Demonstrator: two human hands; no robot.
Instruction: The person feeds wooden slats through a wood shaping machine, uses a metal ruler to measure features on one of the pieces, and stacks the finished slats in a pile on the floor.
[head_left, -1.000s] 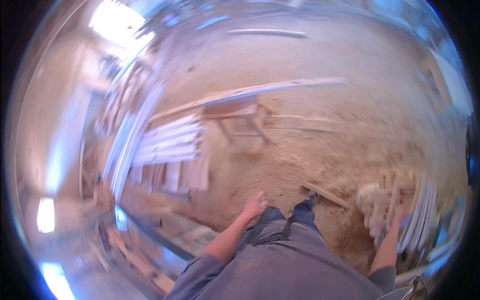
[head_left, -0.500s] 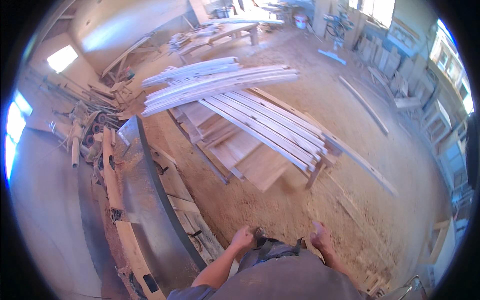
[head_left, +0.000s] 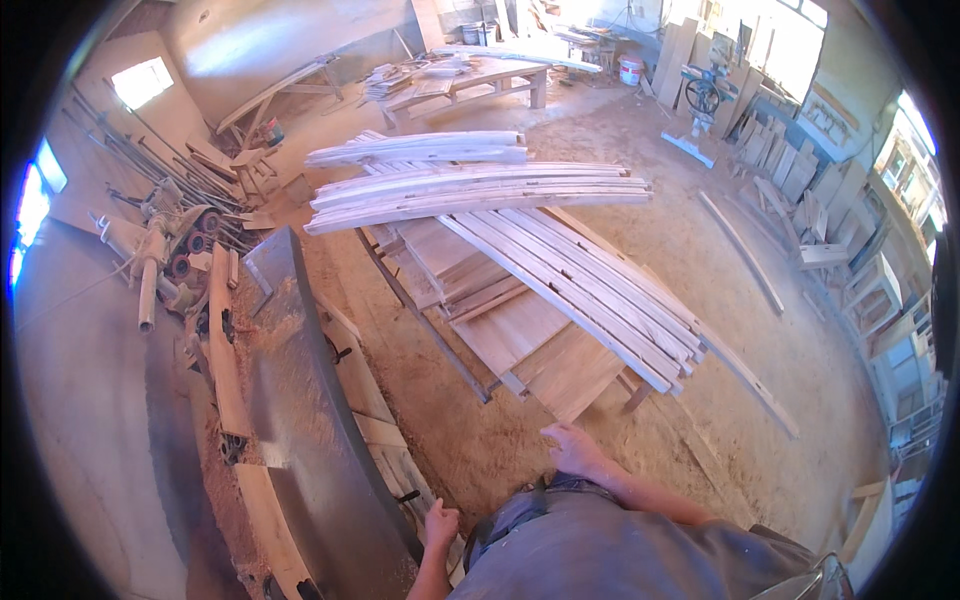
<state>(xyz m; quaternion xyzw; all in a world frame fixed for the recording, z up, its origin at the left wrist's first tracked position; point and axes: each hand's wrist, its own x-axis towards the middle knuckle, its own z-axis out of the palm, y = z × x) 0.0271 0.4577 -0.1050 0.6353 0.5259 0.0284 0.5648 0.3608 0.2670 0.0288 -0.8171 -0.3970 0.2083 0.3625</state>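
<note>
My left hand (head_left: 441, 524) hangs low beside the machine bed, its fingers curled in and no object visible in it. My right hand (head_left: 578, 450) is held in front of my body, loosely closed, with nothing seen in it. Ahead, long pale wooden strips (head_left: 590, 290) lie side by side across a low stack of wide boards (head_left: 505, 335). More strips (head_left: 480, 190) rest crosswise over their far ends. Close to my left side is a long woodworking machine with a flat dark metal bed (head_left: 320, 480), dusted with sawdust.
A wooden workbench (head_left: 460, 85) with scraps stands at the back. Boards lean along the right wall near a machine with a handwheel (head_left: 703, 97). A single long strip (head_left: 740, 250) lies on the dusty floor (head_left: 660, 240). Poles and clutter fill the left corner.
My right hand has swung forward and leftward, while my left hand has dropped back toward the machine. The strip stack now sits further right in view.
</note>
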